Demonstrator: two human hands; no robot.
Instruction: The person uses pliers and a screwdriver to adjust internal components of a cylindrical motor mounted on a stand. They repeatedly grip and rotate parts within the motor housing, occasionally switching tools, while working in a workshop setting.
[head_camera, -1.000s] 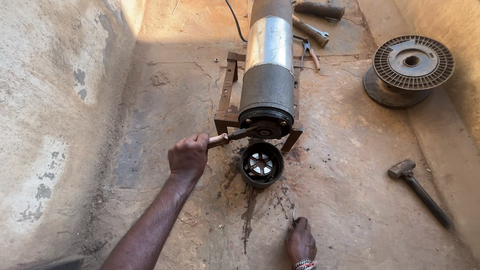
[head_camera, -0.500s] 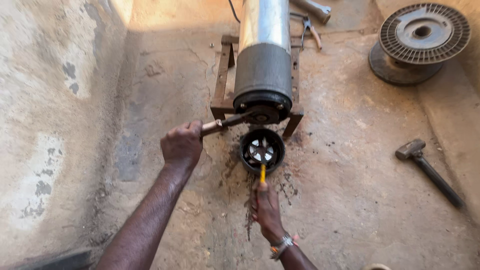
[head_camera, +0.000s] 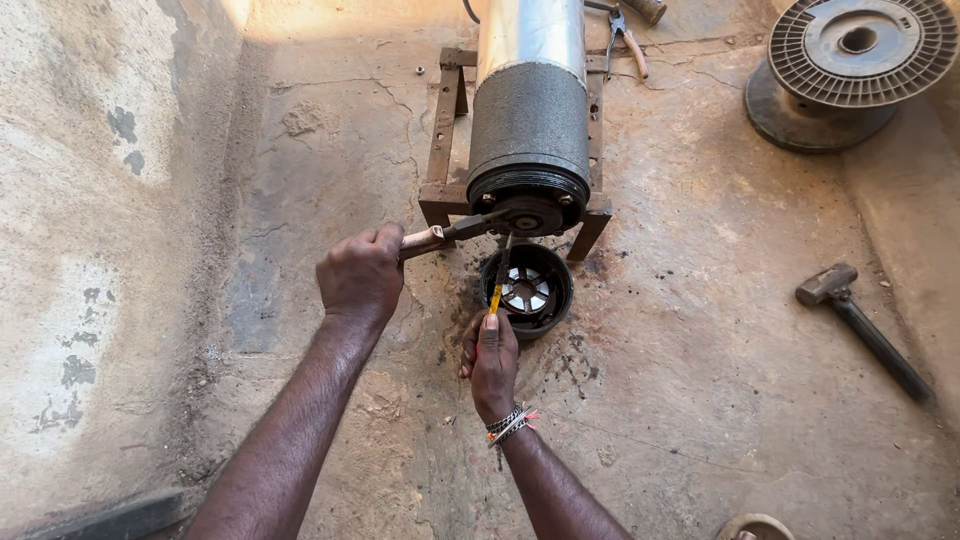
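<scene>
Since the earlier frames: my right hand has come up off the floor with a yellow-handled screwdriver, its tip now raised to the end face of the motor; my left hand has stayed on its tool.
Left hand: closed in a fist around the handle of pliers, whose jaws bite at the left side of the motor's end cap.
Right hand: wrapped around the screwdriver's handle, thumb on top.
Motor: a long cylinder, dark grey near me and bright metal further off, lying on a rusty steel stand with its long axis running straight away from me.
Key relation: the end cap lies ahead of and above both hands; the screwdriver runs nearly along the motor's axis, the pliers come in across it from the left. My right hand sits nearer the cap's centre line.
Below the cap: a black round housing with a finned part inside, on the floor just beyond my right hand.
Around: a hammer well off to the right, a grey spool far right, another pair of pliers by the stand.
Labels and signs: none that I can see.
</scene>
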